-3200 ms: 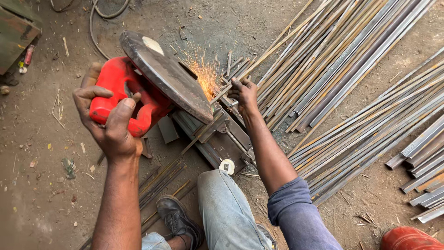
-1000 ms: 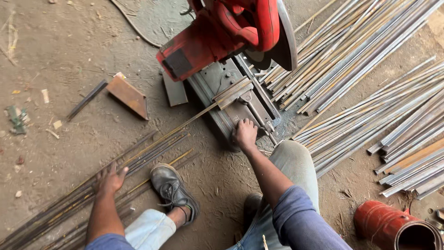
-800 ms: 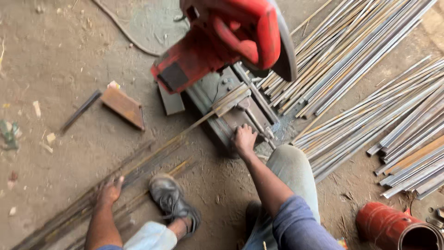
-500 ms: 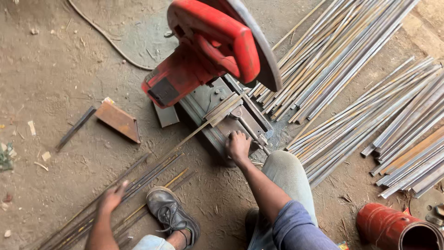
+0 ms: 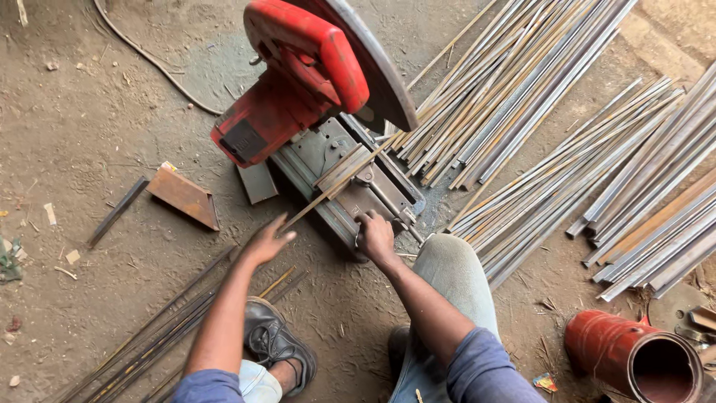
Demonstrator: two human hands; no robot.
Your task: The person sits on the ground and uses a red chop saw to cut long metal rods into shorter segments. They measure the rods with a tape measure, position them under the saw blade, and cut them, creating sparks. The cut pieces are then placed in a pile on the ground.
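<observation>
A red chop saw [image 5: 298, 89] stands on the dirt floor with its blade guard raised. A thin metal rod [image 5: 335, 186] lies slanted across the saw's grey vise base [image 5: 358, 194]. My left hand [image 5: 266, 240] reaches with spread fingers to the rod's near end, just touching it. My right hand [image 5: 375, 235] is closed on the vise handle at the base's front edge. My knee in grey trousers [image 5: 451, 269] sits just right of that hand, and my black shoe [image 5: 272, 343] rests below the left hand.
Long bundles of steel strips [image 5: 552, 134] fan out at the right. Cut rods [image 5: 156, 336] lie at lower left. A rusty angle offcut [image 5: 183, 195] and a dark bar [image 5: 115, 213] lie left of the saw. A red cylinder [image 5: 634, 358] lies at lower right. A cable [image 5: 149, 60] runs behind.
The saw head, earlier pushed down and throwing sparks, is raised. My left hand left the saw handle, went to the rods on the ground, then rose to the clamped rod's end. My right hand stays at the vise.
</observation>
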